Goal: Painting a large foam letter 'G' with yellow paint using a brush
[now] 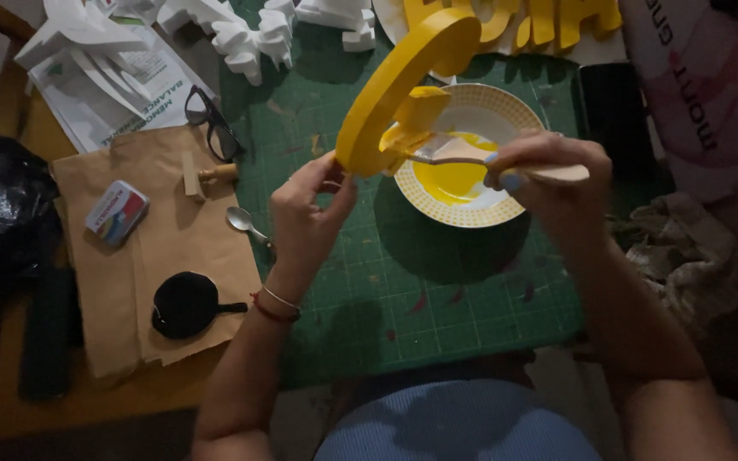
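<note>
The left hand (305, 209) pinches the lower end of a curved yellow foam shape (399, 81) and holds it tilted above the bowl of yellow paint (506, 119). The right hand (548, 175) is closed around a flat paintbrush (437, 147), its bristles touching the inner edge of the shape. I think slow strokes along the edge, over the bowl, keep drips off the green cutting mat (437, 290).
</note>
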